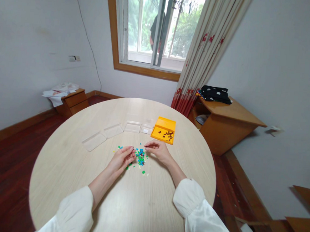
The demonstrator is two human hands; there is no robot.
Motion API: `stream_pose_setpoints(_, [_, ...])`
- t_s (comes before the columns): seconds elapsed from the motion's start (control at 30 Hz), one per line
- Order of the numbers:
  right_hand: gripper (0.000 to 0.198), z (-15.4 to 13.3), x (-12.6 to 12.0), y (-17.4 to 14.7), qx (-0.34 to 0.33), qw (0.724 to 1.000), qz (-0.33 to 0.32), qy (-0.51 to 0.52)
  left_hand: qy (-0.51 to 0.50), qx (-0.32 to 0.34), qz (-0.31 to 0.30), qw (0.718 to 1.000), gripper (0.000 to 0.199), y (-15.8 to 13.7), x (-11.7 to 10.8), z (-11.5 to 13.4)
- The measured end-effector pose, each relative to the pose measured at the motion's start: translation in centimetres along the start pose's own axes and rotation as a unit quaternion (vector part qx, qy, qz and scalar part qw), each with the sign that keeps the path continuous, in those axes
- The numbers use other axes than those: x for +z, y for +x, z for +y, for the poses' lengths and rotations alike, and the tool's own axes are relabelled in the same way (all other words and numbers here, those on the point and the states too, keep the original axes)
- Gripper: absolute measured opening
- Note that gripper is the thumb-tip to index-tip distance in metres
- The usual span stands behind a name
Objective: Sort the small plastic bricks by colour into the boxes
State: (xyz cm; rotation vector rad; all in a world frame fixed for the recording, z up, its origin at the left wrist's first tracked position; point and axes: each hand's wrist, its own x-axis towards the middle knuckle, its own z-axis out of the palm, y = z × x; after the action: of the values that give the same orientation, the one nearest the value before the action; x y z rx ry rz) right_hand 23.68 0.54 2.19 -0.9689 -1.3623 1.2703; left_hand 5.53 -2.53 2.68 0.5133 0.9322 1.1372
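Note:
A loose heap of small toy building bricks (141, 158) in blue, green and pale yellow lies on the round table. On its left side, my left hand (121, 159) is closed, thumb and fingertips pinched together; a dark speck shows at the tips, too small to name. My right hand (159, 151) hovers at the heap's upper right, thumb and forefinger pinching a tiny dark brown brick. Just beyond it, an open yellow box (155, 134) holds several scattered brown bricks (169, 135).
Several clear plastic trays (94, 141) form an arc along the far side of the pale round table (67, 173). Behind stand a window and a curtain (203, 44). A wooden cabinet (235, 115) with folded black cloth is at right. A person (153, 30) is outside the window.

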Motion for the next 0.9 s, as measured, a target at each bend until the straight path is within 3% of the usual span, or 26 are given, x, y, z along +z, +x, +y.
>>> stream_pose_setpoints(0.23, [0.02,0.0,-0.1,0.1,-0.001,1.0,0.011,-0.002,0.014,0.004,-0.033,0.999,0.014,0.1,-0.1,-0.2])
stream_pose_setpoints(0.37, [0.024,0.7,-1.5,1.0,0.013,0.995,0.093,0.027,-0.012,0.007,-0.043,0.999,0.026,0.3,-0.2,-0.4])
stream_pose_setpoints(0.53, [0.035,1.4,-3.9,2.0,0.033,0.966,0.223,0.126,-0.041,0.012,-0.077,0.996,0.039,0.5,-0.2,-0.6])
stream_pose_setpoints(0.67, [0.027,1.7,-4.9,2.3,0.036,0.934,0.31,0.172,-0.043,0.007,-0.087,0.995,0.04,0.4,-0.2,-0.6])
stream_pose_setpoints(0.77, [0.02,2.0,-5.1,2.4,0.032,0.914,0.342,0.215,-0.031,0.002,-0.088,0.996,0.034,0.1,-0.2,-0.5])
stream_pose_setpoints(0.9, [0.023,2.4,-5.1,2.6,0.025,0.906,0.346,0.243,-0.015,-0.007,-0.073,0.997,0.021,0.0,-0.2,-0.4])
